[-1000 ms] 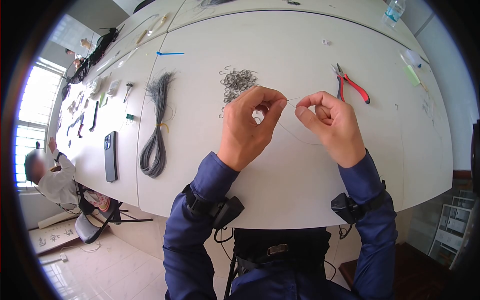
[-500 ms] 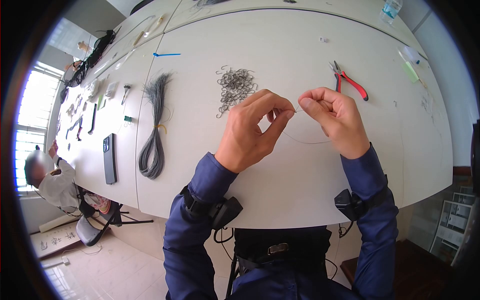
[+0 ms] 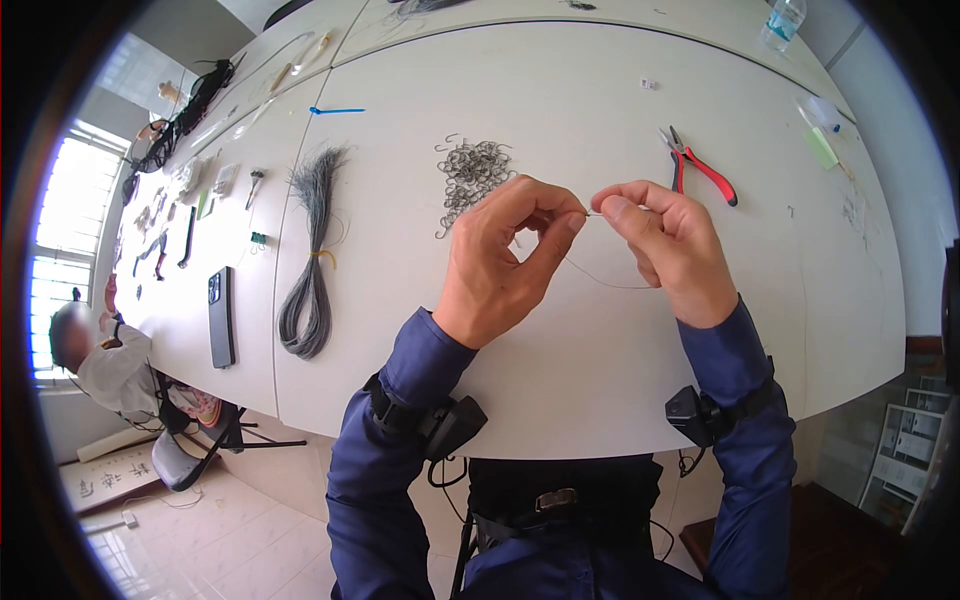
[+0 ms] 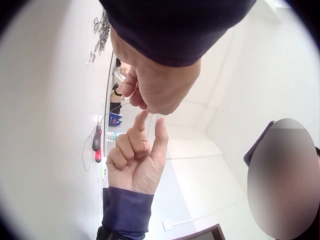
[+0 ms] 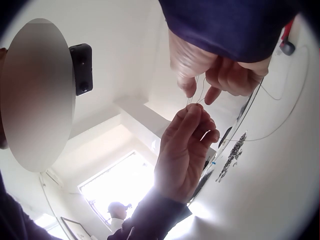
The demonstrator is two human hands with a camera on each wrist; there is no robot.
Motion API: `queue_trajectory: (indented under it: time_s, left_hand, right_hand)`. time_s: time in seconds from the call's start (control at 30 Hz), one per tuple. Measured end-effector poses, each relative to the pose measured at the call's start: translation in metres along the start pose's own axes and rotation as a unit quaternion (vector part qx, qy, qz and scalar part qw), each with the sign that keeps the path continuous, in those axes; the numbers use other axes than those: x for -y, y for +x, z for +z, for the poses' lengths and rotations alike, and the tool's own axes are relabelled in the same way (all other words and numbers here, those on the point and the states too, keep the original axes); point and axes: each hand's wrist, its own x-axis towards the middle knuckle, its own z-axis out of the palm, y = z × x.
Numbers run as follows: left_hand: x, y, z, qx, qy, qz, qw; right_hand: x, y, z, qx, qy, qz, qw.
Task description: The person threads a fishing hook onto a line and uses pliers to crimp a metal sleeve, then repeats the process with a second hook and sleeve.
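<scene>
In the head view, the left hand (image 3: 500, 262) pinches a thin line (image 3: 608, 284) between thumb and forefinger, with a tiny dark bit at the fingertips. The line trails below in a loose curve. Just to its right is the right hand (image 3: 678, 250), thumb and forefinger parted in the left wrist view, the other fingers loosely bent. Fine strands run between the two hands in the right wrist view, where the left hand (image 5: 180, 160) faces the right hand (image 5: 220, 70). Small metal hooks (image 3: 472, 172) lie piled behind the left hand.
Red-handled pliers (image 3: 712, 176) lie beyond the right hand. Left of the hooks are a bundle of grey strands (image 3: 312, 270), a blue tie (image 3: 338, 110) and a phone (image 3: 221, 318). A bottle (image 3: 783, 24) stands far right; another person (image 3: 118, 365) sits at left.
Against the first frame, both hands have shifted slightly right. The right thumb and forefinger have moved in close by the left fingertips since the middle frame.
</scene>
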Motion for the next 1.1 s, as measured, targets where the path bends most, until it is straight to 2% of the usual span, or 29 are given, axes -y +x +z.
queue_trajectory:
  time_s: [0.2,0.3,0.4,0.5,0.63,0.73,0.83,0.9,1.1]
  left_hand:
    - [0.005,0.000,0.000,0.000,0.032,0.036,0.999]
    - [0.004,0.001,0.002,-0.013,0.013,0.015,1.000]
    - [-0.001,0.002,0.000,-0.022,-0.065,-0.078,0.995]
    - [-0.002,0.002,-0.001,-0.016,-0.070,-0.093,0.993]
    - [0.001,0.002,0.001,-0.042,-0.042,-0.074,0.995]
    - [0.000,0.001,0.002,-0.054,-0.008,-0.051,0.997]
    - [0.003,0.001,0.002,-0.047,0.042,-0.010,0.998]
    - [0.000,0.001,0.001,-0.032,0.087,0.017,0.996]
    - [-0.002,0.001,-0.002,0.018,0.091,0.048,0.994]
  right_hand:
    - [0.000,0.000,0.005,-0.011,-0.039,-0.027,0.999]
    - [-0.007,0.001,0.005,-0.017,-0.075,-0.077,0.994]
    - [-0.009,0.000,0.005,-0.033,-0.143,-0.122,0.982]
    - [-0.010,0.000,0.005,-0.053,-0.189,-0.144,0.970]
    - [-0.008,-0.003,0.010,-0.090,-0.215,-0.157,0.960]
    - [-0.007,-0.006,0.012,-0.085,-0.253,-0.176,0.947]
    - [-0.009,-0.005,0.014,-0.098,-0.253,-0.204,0.941]
    - [-0.010,-0.004,0.011,-0.088,-0.210,-0.184,0.956]
    - [-0.011,0.004,-0.001,-0.036,-0.108,-0.115,0.987]
